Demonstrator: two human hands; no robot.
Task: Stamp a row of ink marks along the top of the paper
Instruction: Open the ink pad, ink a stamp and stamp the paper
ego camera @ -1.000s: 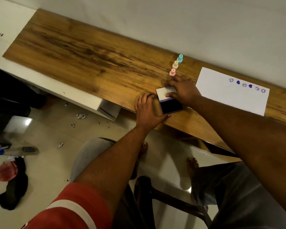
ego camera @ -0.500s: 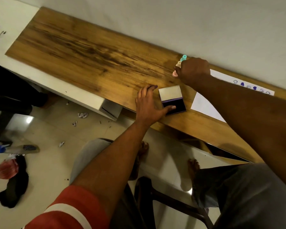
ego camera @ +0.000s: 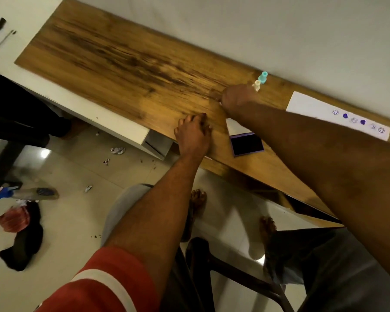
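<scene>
The white paper lies at the right of the wooden desk, with a row of several purple marks along its far edge. An open ink pad sits near the desk's front edge, its lid folded back. A cream stamp and a teal stamp stand by the wall. My right hand is curled closed just left of them, over the spot where the pink stamp stood; that stamp is hidden inside it. My left hand rests on the desk left of the pad, holding nothing.
A white cabinet top with a pen and a dark strip adjoins the desk on the left. My forearm crosses over the pad's lid and part of the paper. On the tiled floor below are scraps, clothing and a chair frame.
My right hand left the ink pad, reached to the stamps by the wall and closed where the pink one stood. My left hand let go of the pad and slid left.
</scene>
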